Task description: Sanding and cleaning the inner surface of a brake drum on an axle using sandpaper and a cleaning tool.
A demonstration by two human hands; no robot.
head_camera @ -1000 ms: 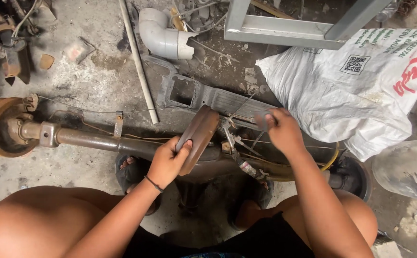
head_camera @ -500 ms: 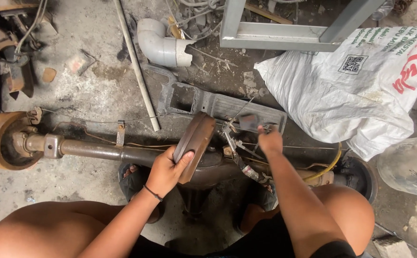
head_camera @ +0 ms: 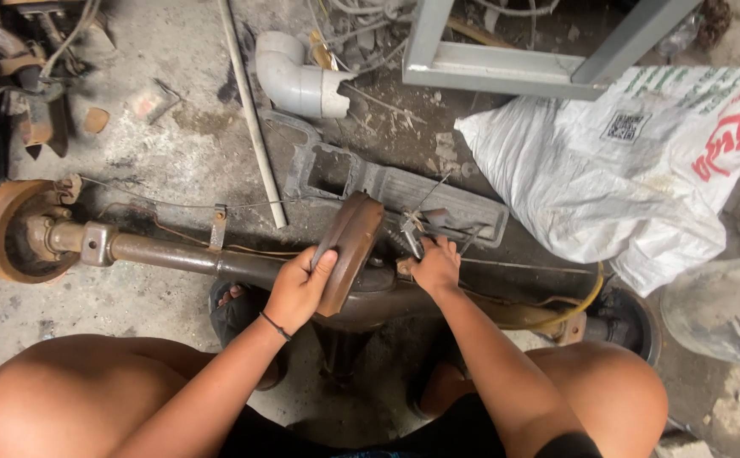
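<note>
A rusty axle tube [head_camera: 166,253] lies across the concrete floor, with a brown brake drum [head_camera: 1,231] at its left end. At the axle's middle, my left hand [head_camera: 300,288] grips the edge of a curved, rusty cover plate [head_camera: 349,250] and holds it tilted upright. My right hand [head_camera: 434,265] is closed on a small metal tool or part [head_camera: 410,236] just right of the plate; what exactly it grips is hidden by the fingers. My knees frame the bottom of the view.
A grey cast metal frame [head_camera: 387,182] lies behind the axle. A white sack [head_camera: 625,170] sits at right, a grey pipe elbow [head_camera: 298,80] and a thin rod [head_camera: 251,127] at the back, a steel frame [head_camera: 523,59] above. Yellow hose [head_camera: 586,297] curls at right.
My right hand has come down and left onto the fittings beside the plate. My left hand keeps its grip on the plate, which stays tilted.
</note>
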